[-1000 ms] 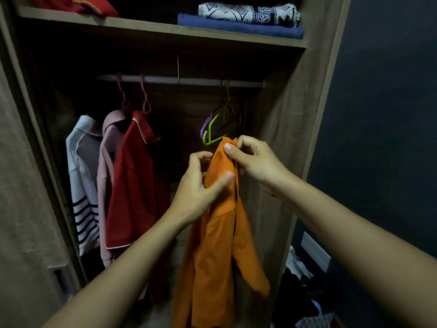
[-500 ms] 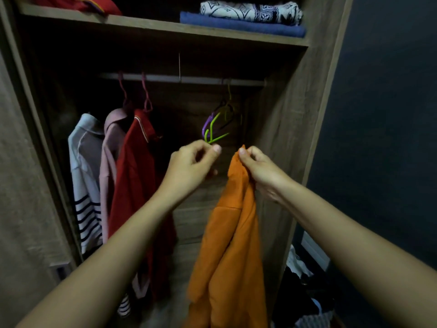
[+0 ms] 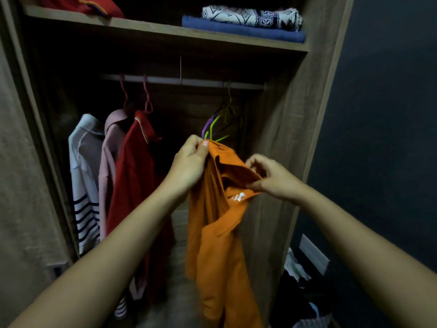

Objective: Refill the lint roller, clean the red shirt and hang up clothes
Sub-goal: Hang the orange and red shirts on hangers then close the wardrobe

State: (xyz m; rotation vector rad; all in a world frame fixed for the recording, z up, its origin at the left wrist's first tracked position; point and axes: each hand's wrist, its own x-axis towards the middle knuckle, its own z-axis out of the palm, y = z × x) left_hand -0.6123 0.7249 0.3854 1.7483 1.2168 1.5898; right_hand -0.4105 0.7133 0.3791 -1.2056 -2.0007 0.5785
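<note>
- We see an open wooden wardrobe (image 3: 279, 129) filling most of the frame, dimly lit.
- Left hand (image 3: 190, 162), centre of frame: clenched on the top edge of an orange shirt (image 3: 217, 233), thumb pressed over the fabric.
- Right hand (image 3: 272, 177), right of centre and slightly lower: fingertips pinch the other side of the same neck opening, so the collar gapes between the two hands.
- The orange shirt hangs down from both grips toward the lower centre; a pale label shows inside the neck, too blurred to read.
- Red shirt (image 3: 132, 185): on a hanger on the rail (image 3: 184, 80), left of centre, just beside a pink garment (image 3: 111, 157) and a white striped top (image 3: 82, 176) further left.
- Empty hangers (image 3: 214, 125), purple and green among them, hang from the rail directly above the left hand; we cannot tell whether they touch the orange shirt.
- Shelf (image 3: 165, 29) across the top: a folded patterned cloth (image 3: 253, 16) on a blue one (image 3: 241, 31) at upper right, red fabric (image 3: 94, 7) at upper left.
- Lower right corner: a dark heap of clothes (image 3: 300, 292) on the floor against the dark wall.
</note>
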